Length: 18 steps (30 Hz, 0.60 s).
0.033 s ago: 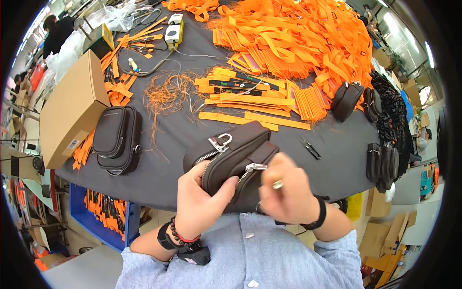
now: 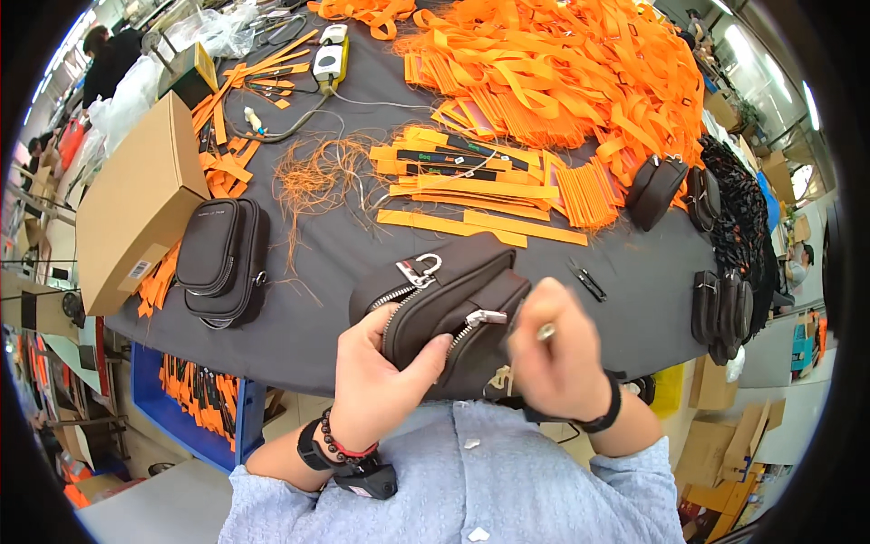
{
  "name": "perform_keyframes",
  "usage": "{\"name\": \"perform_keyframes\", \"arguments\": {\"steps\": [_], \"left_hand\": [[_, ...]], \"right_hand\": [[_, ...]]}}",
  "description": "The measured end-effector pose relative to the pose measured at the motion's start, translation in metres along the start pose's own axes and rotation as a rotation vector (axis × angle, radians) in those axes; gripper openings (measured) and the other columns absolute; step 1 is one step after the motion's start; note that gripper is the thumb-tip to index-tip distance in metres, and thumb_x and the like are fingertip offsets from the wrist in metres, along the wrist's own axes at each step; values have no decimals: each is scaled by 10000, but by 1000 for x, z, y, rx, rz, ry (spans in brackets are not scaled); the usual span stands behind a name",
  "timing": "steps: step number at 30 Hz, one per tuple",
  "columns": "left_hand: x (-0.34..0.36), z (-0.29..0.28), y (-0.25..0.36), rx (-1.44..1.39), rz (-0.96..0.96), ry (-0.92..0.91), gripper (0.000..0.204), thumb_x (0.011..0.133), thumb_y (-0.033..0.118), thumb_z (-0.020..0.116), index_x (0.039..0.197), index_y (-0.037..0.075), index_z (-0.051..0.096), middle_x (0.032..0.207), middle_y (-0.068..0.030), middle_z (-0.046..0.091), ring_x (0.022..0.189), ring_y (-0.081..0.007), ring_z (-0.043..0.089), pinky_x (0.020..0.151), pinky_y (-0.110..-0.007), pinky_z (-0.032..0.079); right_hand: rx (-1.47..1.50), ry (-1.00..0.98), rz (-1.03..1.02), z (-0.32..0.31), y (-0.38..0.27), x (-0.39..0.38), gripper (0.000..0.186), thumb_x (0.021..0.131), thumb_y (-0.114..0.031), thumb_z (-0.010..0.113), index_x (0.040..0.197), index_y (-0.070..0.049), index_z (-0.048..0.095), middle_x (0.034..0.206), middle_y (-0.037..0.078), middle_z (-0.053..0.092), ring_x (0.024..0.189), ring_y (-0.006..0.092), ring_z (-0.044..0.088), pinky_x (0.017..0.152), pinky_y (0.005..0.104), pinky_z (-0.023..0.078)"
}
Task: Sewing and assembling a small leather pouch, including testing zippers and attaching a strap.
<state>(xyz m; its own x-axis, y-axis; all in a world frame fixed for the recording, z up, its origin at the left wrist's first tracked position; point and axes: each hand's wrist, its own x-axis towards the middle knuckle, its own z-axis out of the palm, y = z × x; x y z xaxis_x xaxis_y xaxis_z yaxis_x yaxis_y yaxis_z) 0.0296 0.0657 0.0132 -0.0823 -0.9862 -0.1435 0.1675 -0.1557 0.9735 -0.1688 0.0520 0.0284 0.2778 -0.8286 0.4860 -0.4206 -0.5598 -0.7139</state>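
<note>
Black pouch (image 2: pixel 444 304) held up at near tabletop (image 2: pixel 335 263) edge. Left hand (image 2: pixel 376 385) fingers clasped round its body; right hand (image 2: pixel 553 363) blurred, seemingly gripping the right side. Likely soft, light, floppy; best taken by the body.

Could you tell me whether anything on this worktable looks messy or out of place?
Yes: a tangle of loose orange threads sprawls across the dark table, apart from the stacked orange strips. The black pouch in both hands looks intact.

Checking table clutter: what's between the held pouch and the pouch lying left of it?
Bare dark tablecloth between held pouch and lying pouch; only stray orange threads trail in, head view.
</note>
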Motion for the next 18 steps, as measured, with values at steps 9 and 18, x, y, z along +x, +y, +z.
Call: {"name": "perform_keyframes", "arguments": {"steps": [9,18], "left_hand": [[4,-13,-4,-152,-174,-121,343,858,9,692,1181,-80,619,1108,-115,708,986,-123,656,880,-276,532],[9,-21,-14,-313,-215,-133,323,854,15,653,1164,-76,628,1079,-97,704,962,-118,645,878,-275,522]], "right_hand": [[-599,-160,398,-16,95,-54,378,858,12,621,1223,-8,524,1103,193,538,979,376,596,785,433,495],[-927,-113,445,-69,115,-72,418,820,-53,702,1222,-56,587,1177,121,572,1069,318,563,865,429,447]]}}
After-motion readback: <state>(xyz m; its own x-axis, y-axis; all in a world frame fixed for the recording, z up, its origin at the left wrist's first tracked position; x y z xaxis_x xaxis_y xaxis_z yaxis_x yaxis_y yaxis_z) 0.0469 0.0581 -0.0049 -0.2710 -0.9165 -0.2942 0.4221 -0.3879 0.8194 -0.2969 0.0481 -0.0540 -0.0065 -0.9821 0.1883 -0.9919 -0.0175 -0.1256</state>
